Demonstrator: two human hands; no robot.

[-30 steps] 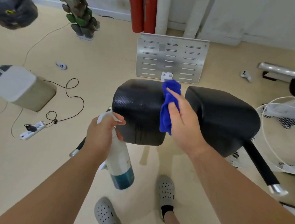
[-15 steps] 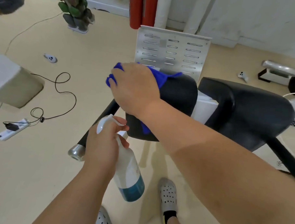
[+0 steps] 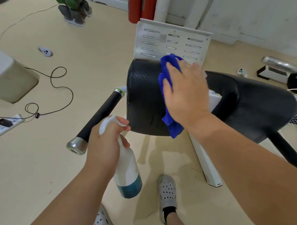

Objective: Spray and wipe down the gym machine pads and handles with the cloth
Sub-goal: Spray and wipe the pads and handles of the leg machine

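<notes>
Fingers of your right hand (image 3: 186,93) lie flat and spread, pressing the blue cloth (image 3: 170,67) onto the right part of the left pad (image 3: 143,95). Your left hand (image 3: 102,147) curls round the neck of the spray bottle (image 3: 128,176), just near of that pad. Wiping is the step in hand. Next, likely, sweep the pad's bare left side, then the right pad (image 3: 257,107) and black handle (image 3: 100,117).

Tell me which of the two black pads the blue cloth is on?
The left black cushioned pad, beside the black cylindrical handle; the right pad is uncovered.
</notes>
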